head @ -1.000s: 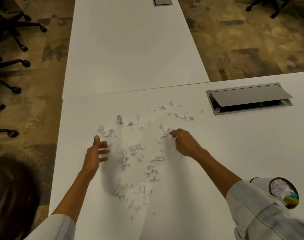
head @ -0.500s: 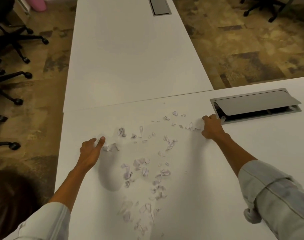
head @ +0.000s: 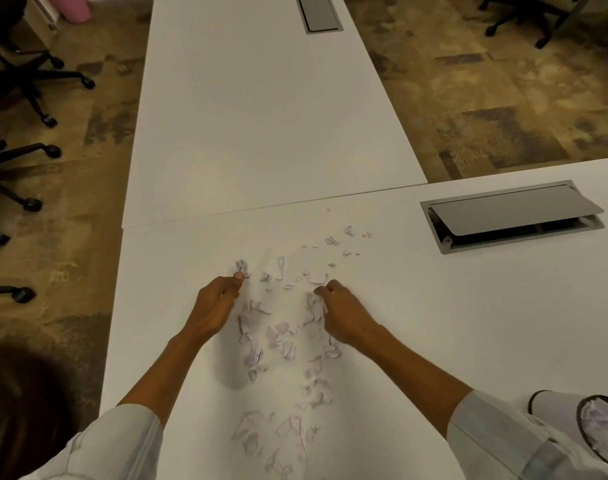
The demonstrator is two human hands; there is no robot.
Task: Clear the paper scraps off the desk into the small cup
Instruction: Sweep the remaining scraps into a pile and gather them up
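Observation:
Many small pale paper scraps (head: 281,341) lie strewn over the white desk (head: 451,323), from the far middle down to the near edge. My left hand (head: 216,303) rests on its edge at the left of the heap, fingers curled, thumb tip touching a crumpled scrap (head: 241,266). My right hand (head: 340,313) lies opposite, fingers curled against the scraps on the right side. Whether either hand holds a scrap is hidden. The small white cup (head: 572,424) lies tipped at the bottom right with scraps inside, partly cut off by the frame.
A grey cable hatch (head: 513,216) with its flap raised sits in the desk at the right. A second white desk (head: 261,109) abuts ahead, with another hatch (head: 321,12). Office chair bases (head: 25,77) stand on the carpet to the left.
Both hands have swept inward toward each other, the right one coming back from beside the hatch, and the scraps now lie in a narrower band between them.

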